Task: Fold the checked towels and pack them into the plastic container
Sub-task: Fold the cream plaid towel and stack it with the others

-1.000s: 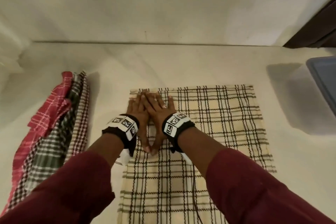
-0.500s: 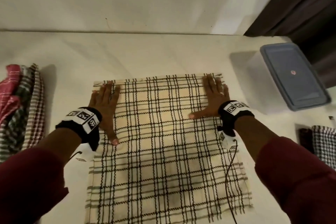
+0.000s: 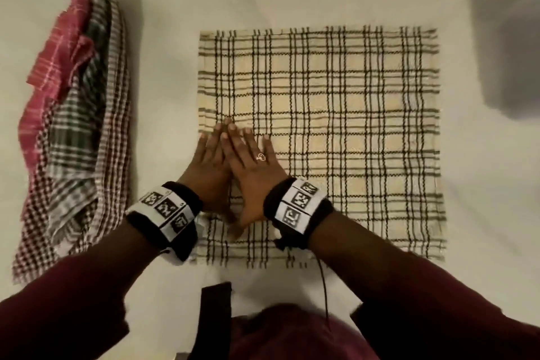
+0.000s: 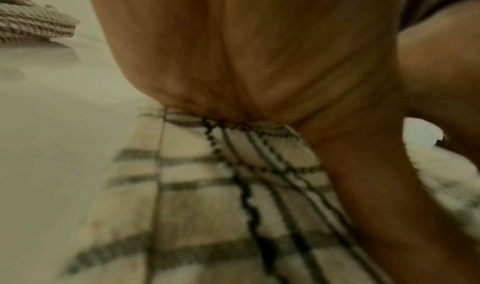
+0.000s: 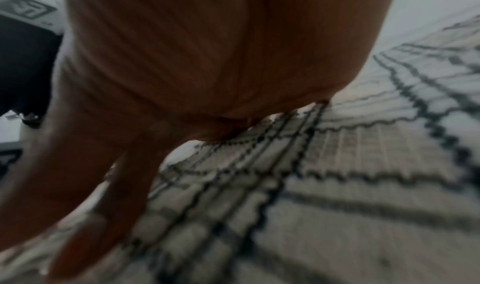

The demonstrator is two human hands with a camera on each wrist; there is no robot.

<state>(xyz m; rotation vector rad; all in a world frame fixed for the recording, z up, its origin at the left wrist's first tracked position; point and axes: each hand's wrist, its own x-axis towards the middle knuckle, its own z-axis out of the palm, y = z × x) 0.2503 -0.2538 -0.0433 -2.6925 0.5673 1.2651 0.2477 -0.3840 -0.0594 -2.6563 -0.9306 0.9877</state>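
Observation:
A cream towel with black checks lies flat on the white surface. Both hands press on its left part, side by side with straight fingers. My left hand lies at the towel's left edge; my right hand, with a ring, partly overlaps it. In the left wrist view the palm bears down on the checked cloth. The right wrist view shows the palm flat on the same towel. The plastic container is out of view.
A pile of other checked towels, red, green and brown, lies along the left. A dark shadow falls at the upper right. A dark strap hangs near my body at the bottom.
My hands were spread to the towel's far corners; they have come back together lower on its left part. The view has tilted down, and the container has left the picture.

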